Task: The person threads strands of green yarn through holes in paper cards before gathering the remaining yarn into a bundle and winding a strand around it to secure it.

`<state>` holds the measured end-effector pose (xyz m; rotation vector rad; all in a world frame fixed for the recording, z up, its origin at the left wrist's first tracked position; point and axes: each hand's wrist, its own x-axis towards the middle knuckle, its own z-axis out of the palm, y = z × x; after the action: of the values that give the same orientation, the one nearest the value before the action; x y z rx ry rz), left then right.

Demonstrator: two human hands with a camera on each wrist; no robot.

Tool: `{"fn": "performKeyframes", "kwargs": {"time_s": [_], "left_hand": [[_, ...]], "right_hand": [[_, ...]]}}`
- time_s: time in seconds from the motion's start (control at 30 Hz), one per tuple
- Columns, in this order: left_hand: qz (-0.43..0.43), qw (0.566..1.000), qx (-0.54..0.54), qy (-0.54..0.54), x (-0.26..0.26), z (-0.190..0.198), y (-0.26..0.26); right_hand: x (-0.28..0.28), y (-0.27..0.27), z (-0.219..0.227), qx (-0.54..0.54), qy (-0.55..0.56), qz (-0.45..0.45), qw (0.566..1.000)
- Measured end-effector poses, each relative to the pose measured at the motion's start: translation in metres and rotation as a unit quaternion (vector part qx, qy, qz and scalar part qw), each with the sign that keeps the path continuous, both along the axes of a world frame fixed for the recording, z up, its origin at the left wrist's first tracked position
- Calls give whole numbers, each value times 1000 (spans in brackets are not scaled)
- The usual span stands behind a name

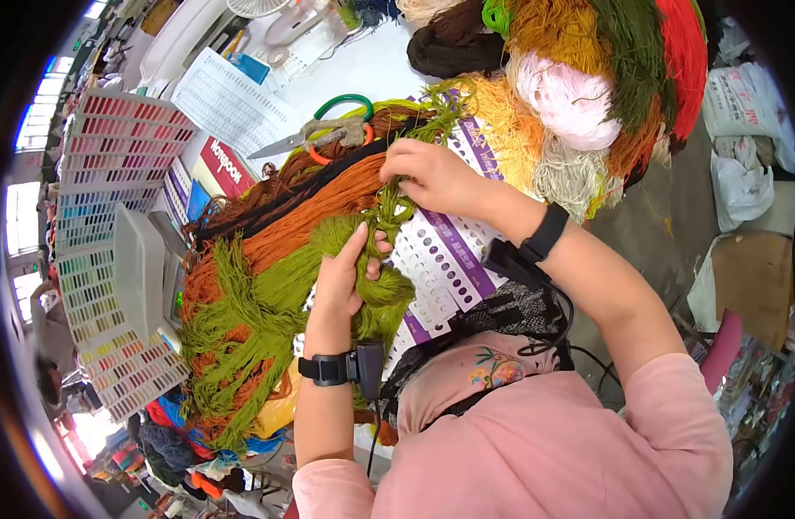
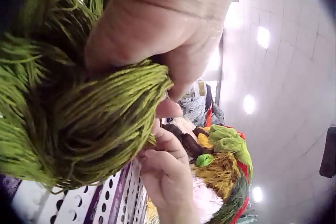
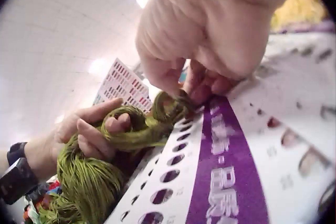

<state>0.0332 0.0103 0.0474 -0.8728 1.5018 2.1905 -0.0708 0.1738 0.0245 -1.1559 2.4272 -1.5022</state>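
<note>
My left hand [image 1: 338, 275] grips a thick olive-green thread skein [image 1: 387, 290], its strands looping round and over the fingers. Just above it, my right hand [image 1: 428, 176] pinches the skein's narrower end between thumb and fingers. The right wrist view has this twisted green end [image 3: 163, 116] running from one hand to the other. More loose green thread [image 1: 259, 298] spreads out left of the left hand, on top of orange thread [image 1: 302, 212]. White-and-purple cards with rows of holes [image 1: 445, 259] lie under and beside the hands.
Scissors with green and orange handles [image 1: 332, 134] lie beyond the thread. A colour chart [image 1: 120, 138] stands at the left, near a red notebook [image 1: 226, 166] and a printed sheet [image 1: 233, 102]. Pink, cream, brown and red skeins [image 1: 570, 99] are heaped at the far right.
</note>
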Motion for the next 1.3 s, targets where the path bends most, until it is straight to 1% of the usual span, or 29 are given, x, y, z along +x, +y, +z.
{"fn": "performKeyframes", "kwargs": {"time_s": [0.03, 0.07, 0.13, 0.17, 0.27, 0.3, 0.4, 0.5, 0.57, 0.63, 0.67, 0.77, 0.83, 0.87, 0.9, 0.93, 0.97, 1.0, 1.03, 1.07, 1.1, 1.17, 1.23, 1.27, 1.3], "left_hand": [[-1, 1000, 7, 1, 1, -4, -1], [-3, 1000, 13, 3, 2, -7, -2], [4, 1000, 21, 12, 3, -7, -2], [8, 1000, 25, 15, 4, -6, -2], [8, 999, 31, 29, 7, -5, -5], [7, 999, 38, 30, 7, -5, -6], [-1, 998, 54, 31, 7, -4, -4], [-18, 998, 52, 28, 2, -1, -1], [-29, 998, 46, 14, -2, -2, 1], [-45, 999, 28, -10, -7, -3, 5], [-54, 998, 18, -22, -11, -3, 8], [-49, 996, -39, -69, -23, -3, 21], [-117, 983, -115, -87, -27, -14, 22], [-150, 972, -152, -95, -29, -17, 22], [-141, 969, -159, -127, -32, -17, 21], [-114, 982, -107, -110, -32, -16, 20], [-87, 990, -54, -94, -30, -15, 18], [-57, 995, -1, -77, -28, -15, 16], [-34, 994, 56, -91, -28, -20, 11], [-34, 992, 82, -90, -27, -21, 9], [-34, 990, 108, -90, -26, -22, 7], [-37, 985, 147, -87, -26, -24, 4], [-41, 981, 172, -85, -26, -26, 2], [-27, 976, 199, -83, -25, -28, 2], [-12, 971, 225, -81, -25, -31, 1]], "right_hand": [[0, -4, 4, 46, 52, 5, 998], [0, -6, 4, 113, 84, 31, 990], [2, -13, -5, 242, 147, 82, 956], [3, -14, -11, 231, 161, 86, 956], [4, -4, -10, 170, 173, 44, 969], [8, 2, -3, 122, 160, 11, 980], [14, 24, 12, 117, 6, 18, 993], [27, 44, 32, 217, -37, 51, 974], [37, 49, 49, 241, -52, 72, 967], [50, 49, 58, 249, -70, 80, 963], [57, 46, 56, 239, -19, 84, 967], [77, 31, 52, 173, -24, 111, 978], [83, 24, 53, 143, -24, 127, 981], [80, 25, 58, 149, -16, 125, 981], [75, 28, 67, 155, -8, 122, 980], [68, 31, 75, 161, 1, 120, 980], [57, 42, 80, 169, 15, 99, 980], [43, 55, 88, 143, -32, 77, 986], [28, 67, 102, 183, -26, 30, 982], [17, 77, 117, 170, -82, -12, 982], [9, 85, 128, 191, -88, -48, 976], [-1, 94, 143, 241, -15, -44, 969], [-14, 100, 153, 265, 64, -69, 960], [-22, 103, 155, 276, 103, -80, 952], [-33, 107, 155, 298, 154, -114, 935]]}}
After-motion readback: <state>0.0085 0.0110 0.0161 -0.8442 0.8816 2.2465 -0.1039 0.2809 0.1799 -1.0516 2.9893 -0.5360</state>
